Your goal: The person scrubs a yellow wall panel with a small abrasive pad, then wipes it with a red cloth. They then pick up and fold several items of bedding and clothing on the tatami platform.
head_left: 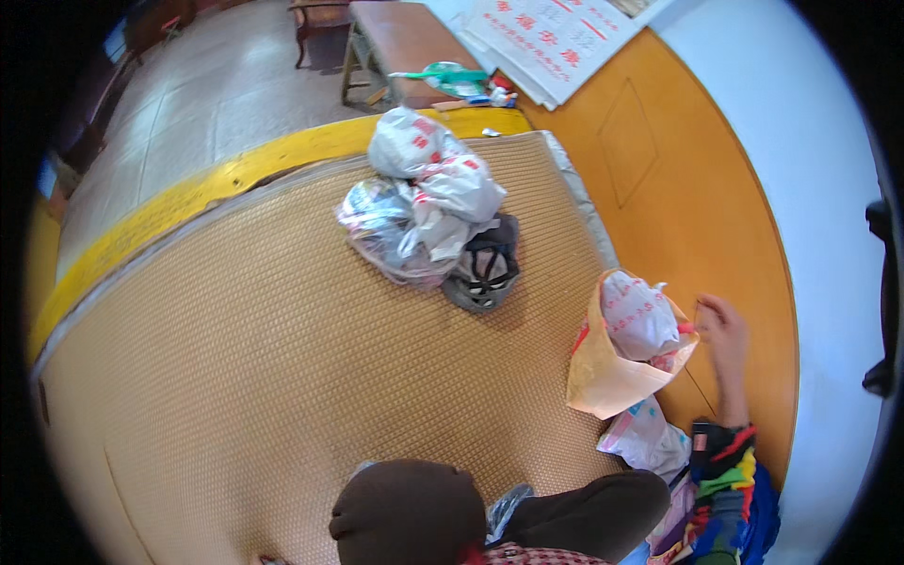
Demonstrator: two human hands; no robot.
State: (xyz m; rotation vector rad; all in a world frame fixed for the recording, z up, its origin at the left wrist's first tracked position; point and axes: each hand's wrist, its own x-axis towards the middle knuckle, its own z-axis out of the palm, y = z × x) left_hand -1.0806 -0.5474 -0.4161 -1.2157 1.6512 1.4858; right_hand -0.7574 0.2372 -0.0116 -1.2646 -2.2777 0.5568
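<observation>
My right hand is beside the rim of an upright tan paper bag, its fingers curled in a pinch. Whatever they hold is too small to make out. A small pink-red piece shows at the rim by the fingertips. Inside the paper bag sits a stuffed white plastic bag with red print. A multicoloured sleeve covers the right forearm. My left hand does not show. Between my legs and the paper bag lies a white plastic package.
Farther off on the woven mat are several knotted white bags, a clear bag and a grey-black item. A yellow ledge edges the mat. Beyond stands a wooden bench. An orange-brown panel bounds the right.
</observation>
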